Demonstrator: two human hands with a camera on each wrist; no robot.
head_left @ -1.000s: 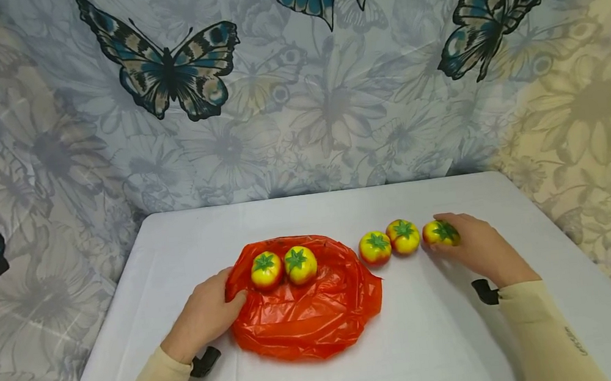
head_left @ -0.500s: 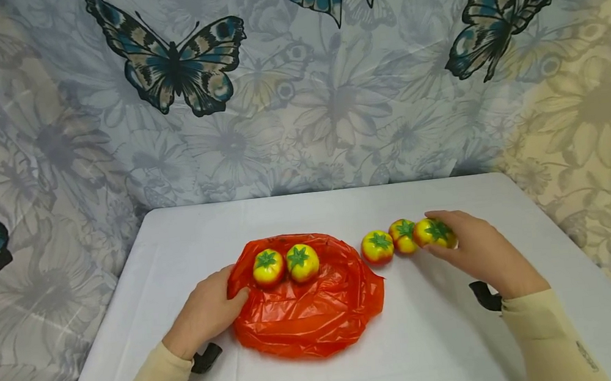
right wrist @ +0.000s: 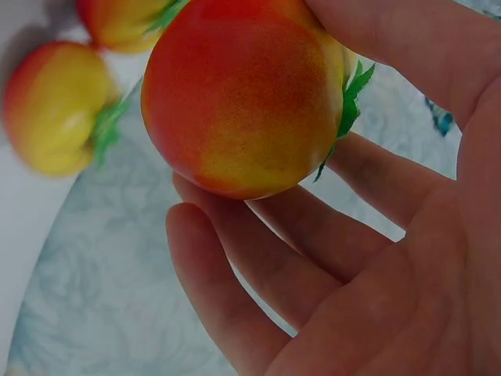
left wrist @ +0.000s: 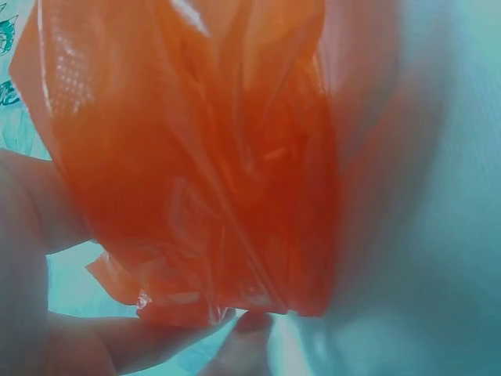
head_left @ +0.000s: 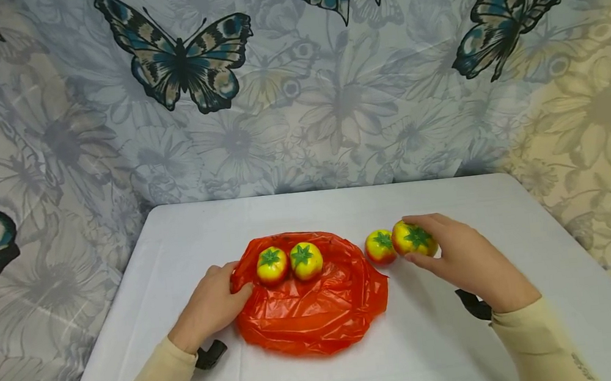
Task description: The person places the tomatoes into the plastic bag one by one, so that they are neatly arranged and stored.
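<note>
Nearest, the left sleeve point(head_left: 152, 377) and right sleeve point(head_left: 536, 346) each carry small dark lettering, too small and slanted to read. The left hand point(head_left: 212, 307) pinches the left edge of a red plastic bag point(head_left: 318, 318), thumb and fingers clamped on it. No label shows on the bag. The right hand point(head_left: 469, 260) holds a tomato point(head_left: 412, 238) between thumb and fingers. This tomato is round, with no long axis to speak of; in the right wrist view its green crown sits on the palm side. The bag lies left of this grip, with the left hand on the bag's far side from it. Between grip and bag, a second tomato point(head_left: 380, 248) sits beside the bag's right edge; whether the held tomato touches it, I cannot tell. Two more tomatoes point(head_left: 307, 261) rest side by side on the bag's red plastic. Beyond the white table point(head_left: 422, 197) hangs butterfly-patterned cloth point(head_left: 342, 107).
</note>
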